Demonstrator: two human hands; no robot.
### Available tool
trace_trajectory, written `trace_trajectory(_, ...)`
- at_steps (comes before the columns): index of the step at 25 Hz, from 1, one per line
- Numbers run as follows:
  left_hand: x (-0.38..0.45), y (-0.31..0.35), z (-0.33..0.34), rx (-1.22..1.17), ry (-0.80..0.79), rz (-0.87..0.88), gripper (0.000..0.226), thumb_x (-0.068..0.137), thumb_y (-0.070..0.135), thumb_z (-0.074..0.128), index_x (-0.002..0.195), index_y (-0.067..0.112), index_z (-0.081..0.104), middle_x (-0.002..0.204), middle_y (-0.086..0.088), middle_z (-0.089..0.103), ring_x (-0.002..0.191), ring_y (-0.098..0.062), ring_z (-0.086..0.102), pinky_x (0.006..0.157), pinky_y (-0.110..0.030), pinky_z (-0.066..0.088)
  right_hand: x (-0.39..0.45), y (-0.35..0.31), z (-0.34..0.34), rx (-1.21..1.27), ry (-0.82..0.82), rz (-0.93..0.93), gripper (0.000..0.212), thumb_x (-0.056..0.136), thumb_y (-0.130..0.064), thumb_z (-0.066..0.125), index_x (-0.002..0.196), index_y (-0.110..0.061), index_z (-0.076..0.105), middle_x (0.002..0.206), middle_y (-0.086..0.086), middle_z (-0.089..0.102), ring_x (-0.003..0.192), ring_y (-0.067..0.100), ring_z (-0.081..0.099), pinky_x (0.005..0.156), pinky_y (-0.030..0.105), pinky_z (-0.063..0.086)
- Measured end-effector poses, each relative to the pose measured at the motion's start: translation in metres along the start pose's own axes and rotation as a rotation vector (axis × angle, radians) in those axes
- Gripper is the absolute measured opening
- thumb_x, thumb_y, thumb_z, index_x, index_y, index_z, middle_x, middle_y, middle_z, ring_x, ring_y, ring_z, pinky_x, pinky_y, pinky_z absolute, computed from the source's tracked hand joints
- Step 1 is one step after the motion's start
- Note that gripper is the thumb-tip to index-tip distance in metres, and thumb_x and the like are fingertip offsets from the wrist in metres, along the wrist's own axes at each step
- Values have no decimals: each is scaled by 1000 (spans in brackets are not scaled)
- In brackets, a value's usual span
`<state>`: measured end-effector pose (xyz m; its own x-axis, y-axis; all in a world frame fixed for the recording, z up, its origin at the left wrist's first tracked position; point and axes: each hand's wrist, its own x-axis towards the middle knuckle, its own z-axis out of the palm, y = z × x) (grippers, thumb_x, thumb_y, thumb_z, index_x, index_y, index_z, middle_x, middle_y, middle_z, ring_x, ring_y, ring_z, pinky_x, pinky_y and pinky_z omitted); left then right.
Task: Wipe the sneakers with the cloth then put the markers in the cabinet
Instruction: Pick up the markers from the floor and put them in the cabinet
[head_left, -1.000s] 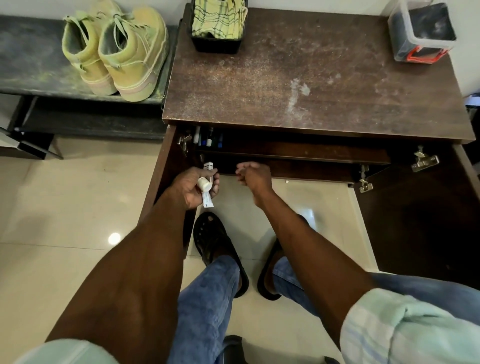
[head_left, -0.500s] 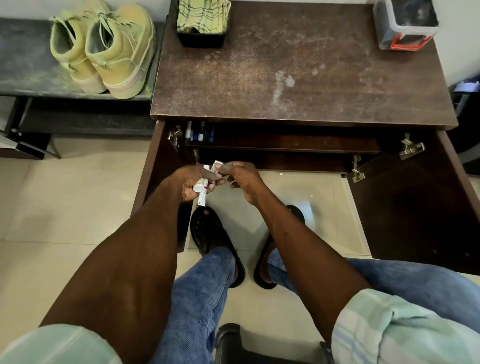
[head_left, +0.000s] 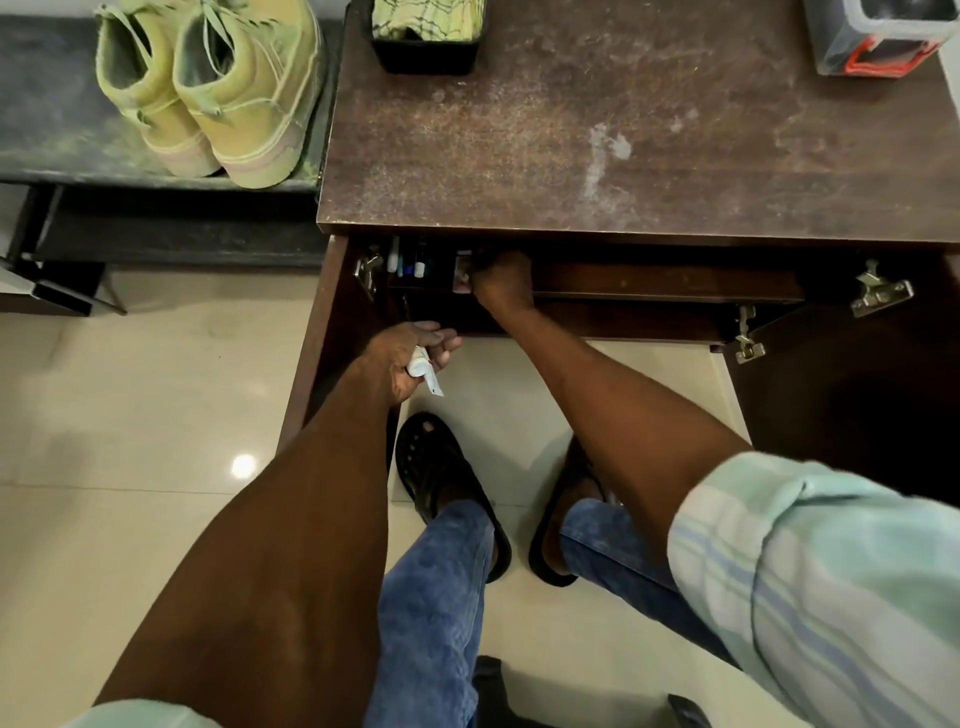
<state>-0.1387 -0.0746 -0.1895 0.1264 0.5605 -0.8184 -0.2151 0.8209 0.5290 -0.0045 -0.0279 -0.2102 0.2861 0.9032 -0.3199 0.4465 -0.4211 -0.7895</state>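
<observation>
Reaching into the dark brown wooden cabinet (head_left: 623, 156), the right grip (head_left: 501, 280) pinches a white marker (head_left: 461, 273) at its shelf; the left grip (head_left: 410, 358) clutches more white markers (head_left: 423, 366) below.

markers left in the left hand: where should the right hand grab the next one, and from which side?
Take the white barrel end sticking out below the left hand, coming from the right and slightly below. The markers lie along the palm, their lower ends poking past the curled fingers toward the floor, so that end is bare. The upper ends are hidden in the fist. The right hand is up at the cabinet shelf.
</observation>
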Motion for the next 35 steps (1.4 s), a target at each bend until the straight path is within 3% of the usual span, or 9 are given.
trace_trajectory(2, 4, -1, -1, 2, -6, -5, 39, 97, -10, 37, 136, -5, 36, 99, -15, 60, 79, -19, 61, 42, -16, 48, 14, -3, 3, -54, -41, 37, 29, 88, -11, 62, 115, 1, 64, 123, 17, 62, 117, 27, 57, 82, 10, 39)
trace_trajectory(5, 10, -2, -7, -9, 7, -11, 33, 97, -8, 38, 130, -3, 40, 93, -14, 60, 77, -19, 62, 42, -17, 49, 24, -8, 12, -28, -21, 93, 39, 91, -15, 58, 128, -1, 53, 137, 16, 51, 130, 29, 45, 108, 30, 34)
trace_trajectory(9, 14, -5, -13, -2, 10, -34, 14, 98, -4, 39, 106, -3, 51, 82, -12, 64, 56, -12, 66, 41, -16, 48, 27, -5, 22, -71, 90, 121, 39, 98, -19, 46, 134, -5, 48, 143, 13, 46, 133, 24, 40, 104, 19, 25)
trace_trajectory(13, 12, -3, -14, -55, 34, -50, 14, 97, -1, 43, 88, -1, 54, 57, -9, 67, 51, -13, 64, 41, -17, 47, 27, -2, 23, -113, 41, 110, 38, 96, -19, 48, 132, -5, 51, 139, 14, 49, 131, 27, 43, 106, 24, 30)
trace_trajectory(17, 4, 6, -13, -262, -55, -13, 17, 94, -9, 36, 103, 1, 46, 81, -20, 65, 67, -21, 64, 54, -24, 50, 7, 7, 9, 27, 97, 55, 25, 91, -15, 52, 107, -3, 68, 112, 19, 66, 108, 32, 60, 95, 36, 46)
trace_trajectory(21, 1, 11, -6, -346, -129, 36, 28, 94, -12, 30, 113, 1, 46, 120, -22, 58, 111, -29, 59, 94, -39, 46, -50, 23, -12, 352, -96, 281, 13, 88, -19, 60, 86, -9, 68, 71, 4, 64, 58, 15, 55, 51, 27, 44)
trace_trajectory(27, -5, 7, 4, -206, -101, 48, 44, 96, -11, 36, 138, 1, 38, 139, -18, 49, 132, -29, 46, 107, -43, 39, -88, 21, -27, 472, -533, 332, 26, 89, -22, 64, 107, -4, 65, 87, 9, 72, 68, 14, 64, 60, 25, 46)
trace_trajectory(31, -2, 10, 13, -213, -47, 48, 14, 96, -6, 44, 98, 2, 55, 106, -17, 60, 100, -27, 61, 94, -41, 50, -82, 23, -32, 585, -298, 327, 8, 86, -11, 66, 92, -5, 65, 74, 10, 68, 55, 12, 57, 53, 24, 42)
trace_trajectory(35, -3, 4, 14, 43, -25, -9, 5, 93, 6, 59, 90, 3, 62, 81, -12, 61, 64, -11, 59, 49, -15, 53, -63, 28, -32, 737, -15, 358, 8, 83, -11, 70, 77, -11, 64, 66, 4, 63, 51, 7, 52, 47, 19, 39)
